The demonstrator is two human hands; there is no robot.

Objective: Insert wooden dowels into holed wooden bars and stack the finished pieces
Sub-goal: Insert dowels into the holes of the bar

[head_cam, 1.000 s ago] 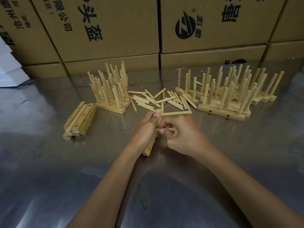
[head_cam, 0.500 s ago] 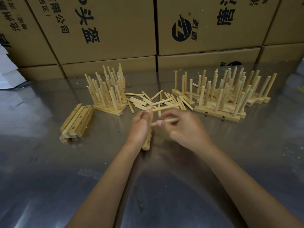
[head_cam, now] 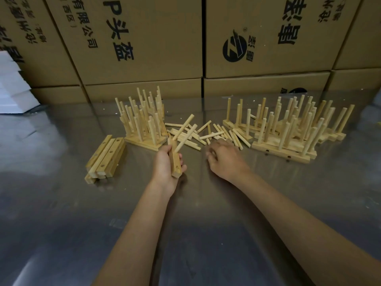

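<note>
At the dowel pile [head_cam: 206, 133]: your right hand [head_cam: 223, 156], loosely curled, looks empty.
Left hand [head_cam: 167, 164] grips the bar [head_cam: 175, 162]; hold it steady, holes facing right.

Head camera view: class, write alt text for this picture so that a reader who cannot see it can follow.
A person's left hand grips a holed wooden bar with two dowels standing in it, while the right hand reaches toward loose dowels on a metal table. Finished pieces stand at right and behind the left hand, empty bars lie at left, and cardboard boxes stand behind.
</note>
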